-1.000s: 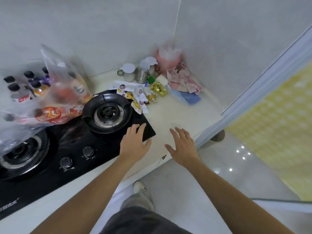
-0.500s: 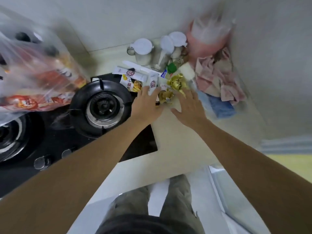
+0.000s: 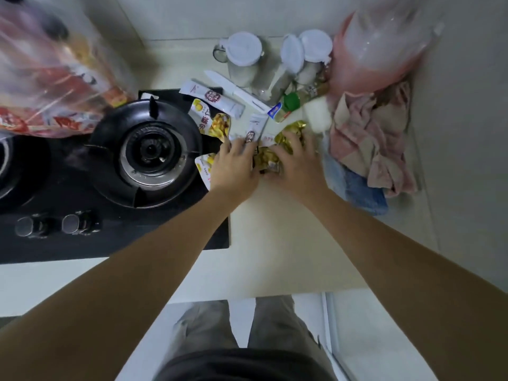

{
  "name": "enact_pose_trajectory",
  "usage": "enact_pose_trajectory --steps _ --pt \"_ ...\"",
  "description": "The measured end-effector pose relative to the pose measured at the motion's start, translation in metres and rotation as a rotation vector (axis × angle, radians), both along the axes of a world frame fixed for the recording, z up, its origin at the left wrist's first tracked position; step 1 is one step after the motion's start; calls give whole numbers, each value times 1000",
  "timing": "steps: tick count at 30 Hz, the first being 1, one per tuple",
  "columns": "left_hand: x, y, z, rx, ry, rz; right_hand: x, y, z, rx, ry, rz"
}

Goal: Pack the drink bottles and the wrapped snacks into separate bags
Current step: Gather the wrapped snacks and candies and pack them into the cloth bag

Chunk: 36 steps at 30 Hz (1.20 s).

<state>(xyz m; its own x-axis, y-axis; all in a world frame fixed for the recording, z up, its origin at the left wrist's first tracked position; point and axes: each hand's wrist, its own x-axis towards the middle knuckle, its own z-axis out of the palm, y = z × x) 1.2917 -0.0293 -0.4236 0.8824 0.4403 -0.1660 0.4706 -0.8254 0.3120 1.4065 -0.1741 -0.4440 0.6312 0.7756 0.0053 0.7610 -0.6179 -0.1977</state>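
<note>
A pile of wrapped snacks lies on the pale counter right of the stove: white stick packets, a yellow chestnut pouch and gold foil sweets. My left hand lies palm down on the pile's left side, over a yellow pouch. My right hand presses on the gold sweets from the right, fingers curled into them. Both hands crowd the snacks together; how firmly either one grips is hidden. A clear plastic bag holding drink bottles stands blurred at the upper left.
A black gas stove with two knobs fills the left. White-lidded jars, a white knife, a green-capped bottle, a pink bag and crumpled cloths crowd the back right corner by the wall.
Both hands have moved forward from the counter's front edge onto the snack pile and closed in around it. The view has tilted down and nearer.
</note>
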Motion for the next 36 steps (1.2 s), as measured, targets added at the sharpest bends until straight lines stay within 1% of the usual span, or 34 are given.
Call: enact_pose_trajectory --steps 4,10,13,17,20,24,28,31,34,36 --pt "-19 -18 0 -1 -34 34 -14 -18 2 21 18 21" --pt "-53 -49 3 -13 -67 58 -59 -57 12 -50 61 -6" --pt "-68 -61 6 -31 -42 84 -82 -78 17 -121 60 10" --pt "-77 -76 7 13 11 110 -99 -99 24 -104 61 24" --pt "-68 -78 12 61 44 141 -97 -103 28 -62 66 1" --pt "-41 -72 21 94 115 170 -82 -97 28 -3 171 -152" --pt "-23 -68 22 135 197 144 -75 -87 22 6 224 -164" --pt "-20 -66 22 127 169 159 -68 -83 20 62 266 -167" --pt "-24 -65 27 123 120 178 -59 -82 23 125 268 -133" --pt "-29 -65 33 121 71 210 -56 -81 27 131 267 -103"
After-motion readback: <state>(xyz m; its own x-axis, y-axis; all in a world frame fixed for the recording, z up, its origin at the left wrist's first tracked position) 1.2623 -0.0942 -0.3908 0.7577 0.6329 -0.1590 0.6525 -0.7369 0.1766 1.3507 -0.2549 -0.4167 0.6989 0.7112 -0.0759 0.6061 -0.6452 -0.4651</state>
